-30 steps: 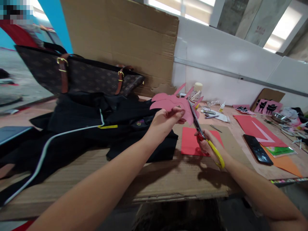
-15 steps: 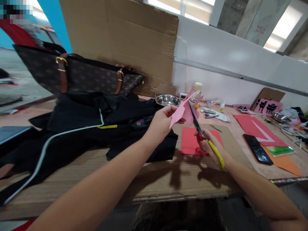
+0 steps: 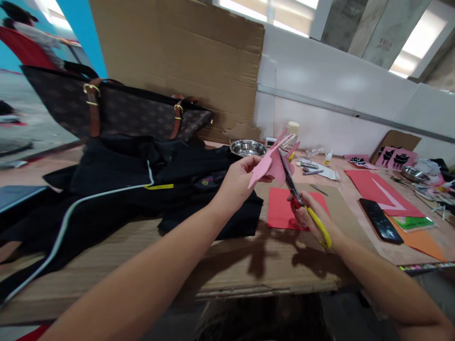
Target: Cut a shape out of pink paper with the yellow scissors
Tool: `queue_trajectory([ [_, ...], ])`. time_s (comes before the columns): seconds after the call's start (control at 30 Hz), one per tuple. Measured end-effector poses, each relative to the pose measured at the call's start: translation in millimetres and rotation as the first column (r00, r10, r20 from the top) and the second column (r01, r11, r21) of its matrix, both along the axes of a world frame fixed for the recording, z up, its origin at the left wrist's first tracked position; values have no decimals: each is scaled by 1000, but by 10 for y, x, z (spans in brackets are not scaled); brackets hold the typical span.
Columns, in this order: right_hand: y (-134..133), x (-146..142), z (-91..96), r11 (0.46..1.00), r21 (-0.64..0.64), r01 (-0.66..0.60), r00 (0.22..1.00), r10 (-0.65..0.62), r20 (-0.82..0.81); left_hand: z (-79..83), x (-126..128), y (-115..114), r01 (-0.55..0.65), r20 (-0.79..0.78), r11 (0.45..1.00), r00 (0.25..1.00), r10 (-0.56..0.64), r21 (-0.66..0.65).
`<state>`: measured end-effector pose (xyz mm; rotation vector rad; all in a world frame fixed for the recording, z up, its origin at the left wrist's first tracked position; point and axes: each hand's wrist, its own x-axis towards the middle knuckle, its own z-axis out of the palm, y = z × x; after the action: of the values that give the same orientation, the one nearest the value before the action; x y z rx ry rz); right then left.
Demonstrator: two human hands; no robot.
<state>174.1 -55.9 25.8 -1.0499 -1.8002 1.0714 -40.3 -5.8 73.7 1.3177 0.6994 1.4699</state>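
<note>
Pinched in my left hand (image 3: 242,179) is a piece of pink paper (image 3: 262,171), cut into curved, pointed shapes and held up above the table. My right hand (image 3: 306,212) is closed on a pair of scissors (image 3: 319,227) with yellow and red handles. Their metal blades point up and lie against the pink paper's right side; whether they are parted there is hard to see. Below my right hand, a red sheet of paper (image 3: 279,208) lies on brown cardboard (image 3: 343,213).
Black cloth (image 3: 117,166) with a white cord (image 3: 69,213) covers the left side, before a brown handbag (image 3: 142,113). Behind my hands stands a metal bowl (image 3: 248,148). A phone (image 3: 380,220) and red paper (image 3: 359,182) lie at right. One person (image 3: 39,35) sits far left.
The pink paper has tilted very slightly in my left hand. Both hands and the scissors stay in nearly the same place.
</note>
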Motion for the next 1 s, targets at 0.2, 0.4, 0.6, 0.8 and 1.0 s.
queue_trajectory([
  [0.2,-2,-3,16,1000,13,-14,1000,14,-13,42,-3,-66,-36,-28,999,999,36,18],
  [0.4,-8,-3,25,1000,20,-18,1000,18,-13,30,-13,-59,11,-43,999,999,-9,37],
  [0.6,3,-4,6,999,-32,-20,999,19,-34,4,-17,-32,-5,-7,999,1000,6,46],
  [0.8,-15,-10,32,1000,-17,-24,999,23,-31,-12,-30,-14,-11,-19,998,1000,12,57],
  [1.0,-68,-37,110,1000,2,-10,1000,10,16,-54,-25,48,-17,12,997,1000,16,80],
])
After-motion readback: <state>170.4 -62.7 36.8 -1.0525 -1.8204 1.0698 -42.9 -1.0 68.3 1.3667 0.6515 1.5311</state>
